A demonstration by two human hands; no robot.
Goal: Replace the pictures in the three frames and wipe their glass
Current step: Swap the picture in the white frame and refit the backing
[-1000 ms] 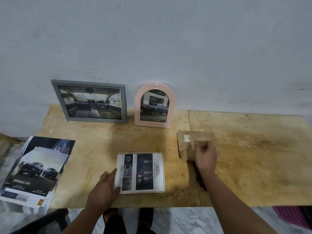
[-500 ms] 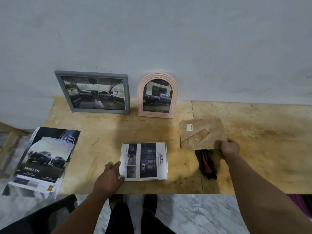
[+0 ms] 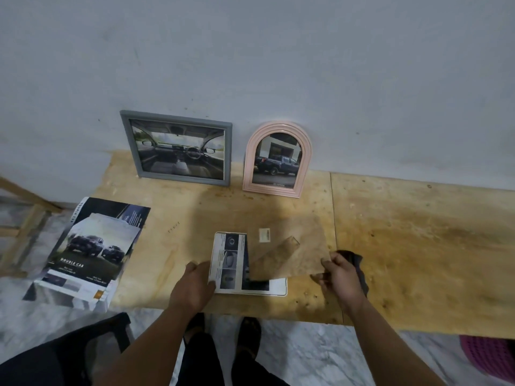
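A white frame [image 3: 276, 289] lies flat near the table's front edge with a printed picture [image 3: 228, 263] on it. My left hand [image 3: 193, 285] rests against its left side, fingers on the edge. My right hand [image 3: 338, 274] pinches the lower right corner of a brown backing board [image 3: 292, 246] and holds it over the frame's right half. A grey rectangular frame [image 3: 178, 147] and a pink arched frame [image 3: 277, 160] lean against the wall, each with a car picture. A dark cloth [image 3: 359, 267] lies behind my right hand.
A stack of car brochures [image 3: 92, 252] hangs over the left end of the wooden table [image 3: 418, 246]. A wooden rail [image 3: 25, 215] stands at far left. Something pink [image 3: 487, 355] sits on the floor at lower right.
My right hand has carried the backing board leftward from beside the frame to over its right half. The dark cloth has come uncovered. My left hand stays at the frame's left edge.
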